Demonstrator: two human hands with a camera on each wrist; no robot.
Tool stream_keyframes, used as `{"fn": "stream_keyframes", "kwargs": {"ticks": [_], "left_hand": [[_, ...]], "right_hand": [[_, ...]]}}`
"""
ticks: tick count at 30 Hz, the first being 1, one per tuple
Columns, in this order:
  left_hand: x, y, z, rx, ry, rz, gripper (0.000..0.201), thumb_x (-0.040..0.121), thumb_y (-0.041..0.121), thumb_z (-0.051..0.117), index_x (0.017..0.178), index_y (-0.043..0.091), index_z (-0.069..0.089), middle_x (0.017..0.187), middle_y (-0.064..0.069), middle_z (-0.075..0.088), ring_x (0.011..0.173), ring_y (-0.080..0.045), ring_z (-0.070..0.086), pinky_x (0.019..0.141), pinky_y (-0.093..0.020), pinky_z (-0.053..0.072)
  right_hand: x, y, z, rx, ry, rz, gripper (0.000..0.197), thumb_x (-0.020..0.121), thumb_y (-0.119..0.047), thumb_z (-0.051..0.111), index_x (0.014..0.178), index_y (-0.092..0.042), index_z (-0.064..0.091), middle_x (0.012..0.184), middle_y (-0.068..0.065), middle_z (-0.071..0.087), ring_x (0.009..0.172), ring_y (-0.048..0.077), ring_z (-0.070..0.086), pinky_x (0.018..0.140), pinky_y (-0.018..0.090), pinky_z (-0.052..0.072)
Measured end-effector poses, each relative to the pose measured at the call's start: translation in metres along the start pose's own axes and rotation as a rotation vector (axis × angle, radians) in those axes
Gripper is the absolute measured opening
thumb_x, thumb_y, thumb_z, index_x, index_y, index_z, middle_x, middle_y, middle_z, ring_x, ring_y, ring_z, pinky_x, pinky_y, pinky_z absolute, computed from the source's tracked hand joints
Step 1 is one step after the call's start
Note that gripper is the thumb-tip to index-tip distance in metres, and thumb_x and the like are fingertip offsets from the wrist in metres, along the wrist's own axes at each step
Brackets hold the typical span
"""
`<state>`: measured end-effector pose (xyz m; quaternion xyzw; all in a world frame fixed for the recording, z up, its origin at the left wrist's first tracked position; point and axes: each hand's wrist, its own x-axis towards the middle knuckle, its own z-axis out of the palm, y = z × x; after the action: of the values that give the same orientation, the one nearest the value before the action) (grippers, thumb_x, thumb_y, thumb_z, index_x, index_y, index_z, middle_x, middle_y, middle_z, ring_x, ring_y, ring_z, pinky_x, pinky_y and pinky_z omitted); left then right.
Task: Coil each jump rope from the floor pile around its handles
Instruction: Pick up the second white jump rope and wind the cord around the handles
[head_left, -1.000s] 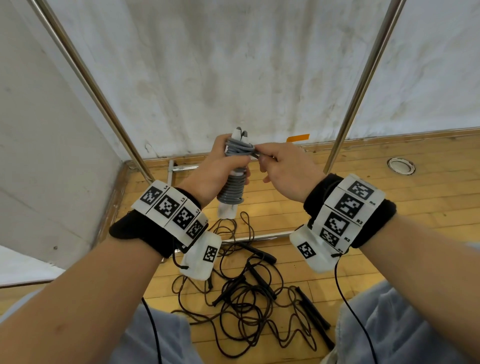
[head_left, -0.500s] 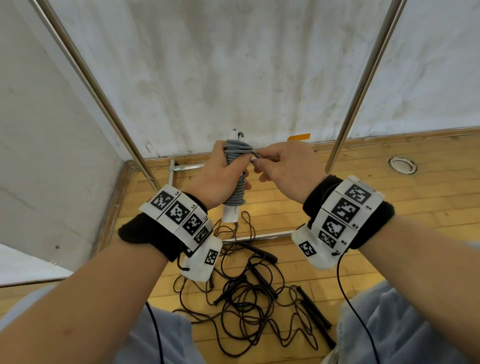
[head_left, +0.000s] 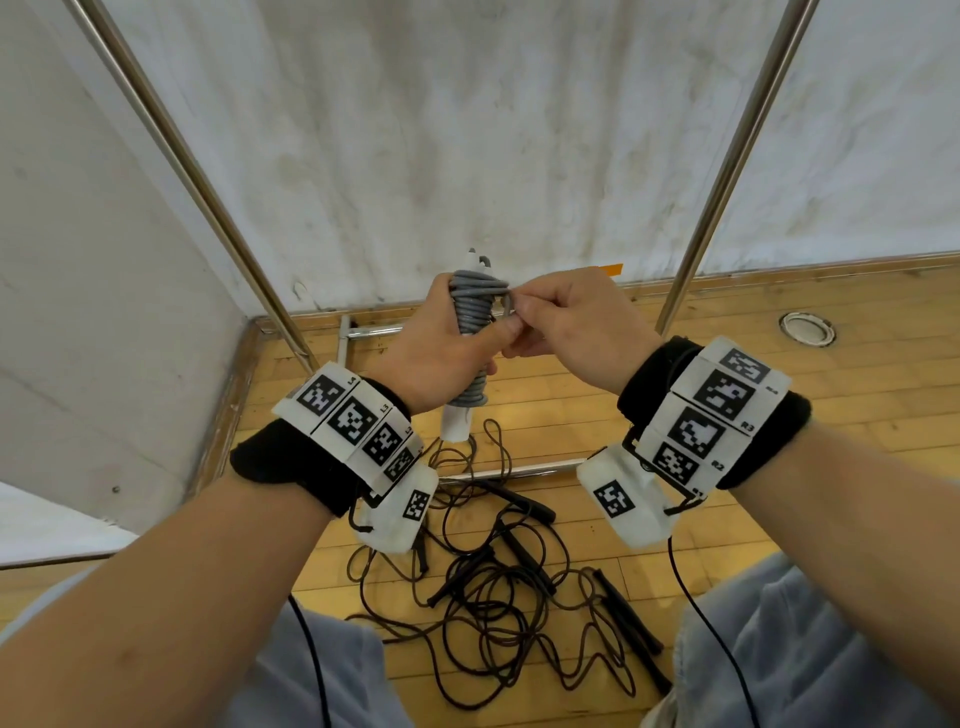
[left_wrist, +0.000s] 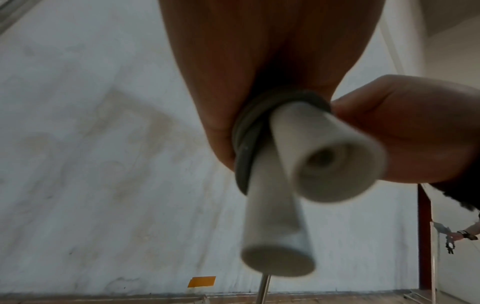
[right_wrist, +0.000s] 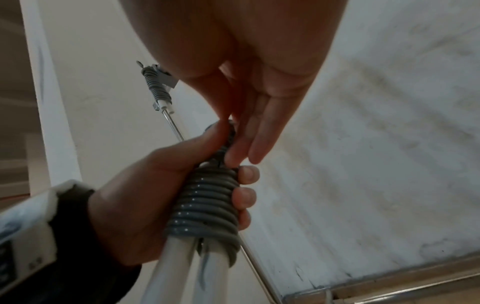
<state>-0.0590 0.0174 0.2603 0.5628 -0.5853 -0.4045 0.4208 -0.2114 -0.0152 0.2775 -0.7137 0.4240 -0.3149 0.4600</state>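
I see my left hand (head_left: 441, 348) raised in front of me, just above the centre of the head view, fingers and thumb wrapped tight round a grey jump rope (head_left: 475, 312) that is coiled in close turns about its two white handles (head_left: 456, 423). The bundle stands nearly upright, the handle ends poking out below my fist towards 6 o'clock and a small tip showing above it at 12 o'clock. From the left wrist camera the two white handles (left_wrist: 311, 164) point at the lens, side by side, with a turn of grey cord round them where they leave the palm.

My right hand (head_left: 566, 325) sits at 3 o'clock of the bundle, touching it. Its thumb and forefinger are narrowed to a pinch on the loose end of the grey cord at the top of the coil; the other fingers curl loosely. In the right wrist view the fingertips (right_wrist: 255, 152) meet the cord just above the left hand's thumb (right_wrist: 207, 135), and the grey coil (right_wrist: 207, 205) fills the left fist.

Below my hands, towards 6 o'clock on the wooden floor (head_left: 779, 405), lies a tangled pile of dark ropes (head_left: 493, 597) with black handles. Two metal poles (head_left: 727, 161) slant up against the white wall (head_left: 467, 130) at 12 o'clock.
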Motion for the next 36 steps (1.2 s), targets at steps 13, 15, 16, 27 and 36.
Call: {"fn": "stream_keyframes", "kwargs": {"ticks": [13,15,16,27,36], "left_hand": [[-0.005,0.004,-0.002,-0.230,-0.129,-0.035,0.024,0.087,0.022,0.059,0.106,0.013,0.051,0.080,-0.004,0.057,0.054,-0.019,0.062,0.049,-0.027,0.050],[-0.004,0.003,-0.001,-0.210,-0.102,-0.039,0.024,0.093,0.017,0.057,0.114,0.011,0.047,0.086,-0.005,0.055,0.055,-0.017,0.064,0.049,-0.027,0.051],[-0.004,0.002,-0.001,-0.191,-0.087,-0.035,0.025,0.094,0.017,0.056,0.116,0.010,0.045,0.087,-0.005,0.055,0.057,-0.017,0.065,0.050,-0.027,0.052],[-0.004,0.006,0.004,-0.171,-0.002,-0.009,0.014,0.100,0.024,0.047,0.110,0.015,0.047,0.080,-0.003,0.059,0.057,-0.017,0.061,0.051,-0.031,0.050],[-0.005,0.012,0.001,-0.372,0.012,-0.093,0.029,0.100,0.034,0.041,0.109,0.008,0.049,0.074,-0.010,0.057,0.051,-0.019,0.058,0.050,-0.028,0.048]], "right_hand": [[-0.001,0.003,-0.004,-0.224,0.166,-0.252,0.013,0.082,-0.010,0.066,0.083,-0.021,0.057,0.085,-0.010,0.060,0.084,0.009,0.064,0.074,0.013,0.051],[0.000,0.004,-0.005,-0.243,0.166,-0.278,0.013,0.082,-0.009,0.066,0.082,-0.019,0.056,0.084,-0.010,0.058,0.082,0.009,0.064,0.076,0.020,0.054],[0.000,0.004,-0.005,-0.265,0.169,-0.295,0.013,0.082,-0.010,0.065,0.082,-0.018,0.056,0.083,-0.011,0.057,0.081,0.009,0.063,0.075,0.023,0.055],[-0.003,0.015,0.008,-0.469,0.361,-0.573,0.009,0.083,-0.009,0.061,0.087,-0.001,0.060,0.086,0.009,0.057,0.074,0.021,0.058,0.064,0.040,0.054],[-0.004,0.016,0.011,-0.487,0.344,-0.686,0.020,0.081,-0.011,0.069,0.094,0.004,0.065,0.090,0.017,0.062,0.075,0.025,0.063,0.065,0.041,0.057]]}}
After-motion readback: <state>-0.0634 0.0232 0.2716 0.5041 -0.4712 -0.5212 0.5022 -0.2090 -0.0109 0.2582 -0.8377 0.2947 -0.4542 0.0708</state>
